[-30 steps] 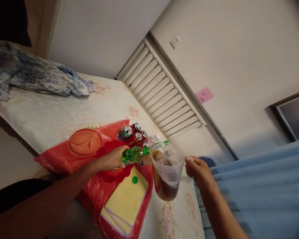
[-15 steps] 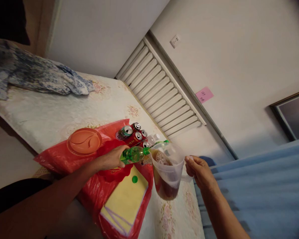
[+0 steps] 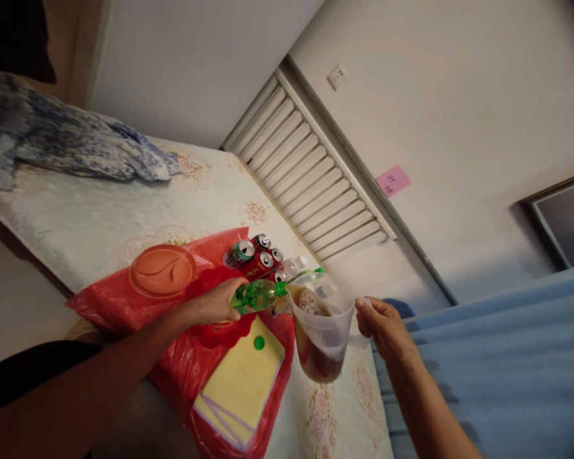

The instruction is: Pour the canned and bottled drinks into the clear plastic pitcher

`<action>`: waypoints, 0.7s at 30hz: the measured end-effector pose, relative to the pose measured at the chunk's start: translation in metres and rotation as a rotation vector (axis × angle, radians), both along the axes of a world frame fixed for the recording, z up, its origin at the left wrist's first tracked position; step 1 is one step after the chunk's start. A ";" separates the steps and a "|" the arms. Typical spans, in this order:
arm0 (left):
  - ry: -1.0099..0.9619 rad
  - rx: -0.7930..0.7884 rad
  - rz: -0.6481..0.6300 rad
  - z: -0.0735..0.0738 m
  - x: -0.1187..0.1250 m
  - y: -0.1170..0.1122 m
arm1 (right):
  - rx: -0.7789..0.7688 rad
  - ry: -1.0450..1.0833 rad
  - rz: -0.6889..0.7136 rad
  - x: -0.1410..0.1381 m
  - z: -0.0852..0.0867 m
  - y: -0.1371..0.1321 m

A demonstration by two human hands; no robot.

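Observation:
My left hand (image 3: 213, 307) is wrapped round a green plastic bottle (image 3: 257, 296), tipped sideways with its mouth at the rim of a clear plastic jug (image 3: 321, 335). My right hand (image 3: 382, 326) grips the jug's handle and holds the jug above the table. Brown liquid with foam fills the jug's lower part. Several drink cans (image 3: 258, 256) stand just behind the bottle.
A red plastic bag (image 3: 182, 376) lies on the flowered tablecloth (image 3: 95, 223), with an orange lid (image 3: 162, 270) and a yellow pack (image 3: 242, 389) on it. A blue patterned cloth (image 3: 71, 148) lies at the far end. A white louvred panel (image 3: 310, 178) lines the wall; blue fabric (image 3: 497, 357) is at right.

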State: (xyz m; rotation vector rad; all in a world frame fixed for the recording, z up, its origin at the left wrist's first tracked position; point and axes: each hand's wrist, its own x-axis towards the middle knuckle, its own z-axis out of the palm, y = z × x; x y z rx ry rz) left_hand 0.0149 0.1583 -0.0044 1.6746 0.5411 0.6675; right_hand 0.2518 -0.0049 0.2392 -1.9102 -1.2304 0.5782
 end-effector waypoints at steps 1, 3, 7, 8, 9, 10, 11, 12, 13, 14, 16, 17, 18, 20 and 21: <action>0.004 -0.001 0.002 0.001 0.000 0.000 | 0.003 -0.006 -0.002 -0.001 0.000 0.000; 0.017 0.006 0.006 0.002 -0.001 -0.001 | 0.005 -0.018 -0.004 -0.001 0.000 0.001; 0.030 0.012 0.005 0.005 -0.001 -0.001 | 0.000 -0.023 -0.006 -0.001 0.001 0.001; 0.030 0.011 0.006 0.005 -0.001 -0.001 | -0.002 -0.022 -0.005 -0.001 0.001 0.001; 0.030 0.011 0.010 0.005 -0.001 -0.001 | -0.005 -0.019 -0.005 -0.001 0.001 0.001; 0.030 0.014 0.012 0.004 -0.001 -0.001 | -0.008 -0.016 -0.004 -0.001 0.001 0.001; 0.030 0.016 0.015 0.004 -0.001 -0.001 | -0.008 -0.012 -0.006 -0.001 0.001 0.001; 0.029 0.016 0.017 0.003 0.000 -0.001 | -0.010 -0.008 -0.007 -0.001 0.001 0.001; 0.028 0.013 0.015 0.002 0.000 -0.001 | -0.010 -0.005 -0.008 -0.002 0.001 0.001; 0.027 0.010 0.012 0.002 0.000 -0.001 | -0.009 -0.003 -0.008 -0.002 0.001 0.001; 0.022 0.009 0.010 0.001 0.000 -0.001 | -0.010 -0.005 -0.006 -0.002 0.002 0.001; 0.019 0.011 0.011 0.002 0.000 -0.001 | -0.010 -0.006 -0.005 -0.002 0.002 0.001; 0.018 0.013 0.010 0.002 0.000 -0.001 | -0.011 -0.007 -0.003 -0.002 0.002 0.001; 0.022 0.012 0.012 0.003 -0.001 -0.001 | -0.014 -0.006 0.000 -0.002 0.002 0.001; 0.026 0.008 0.013 0.003 -0.001 -0.001 | -0.016 -0.003 0.001 -0.002 0.002 0.001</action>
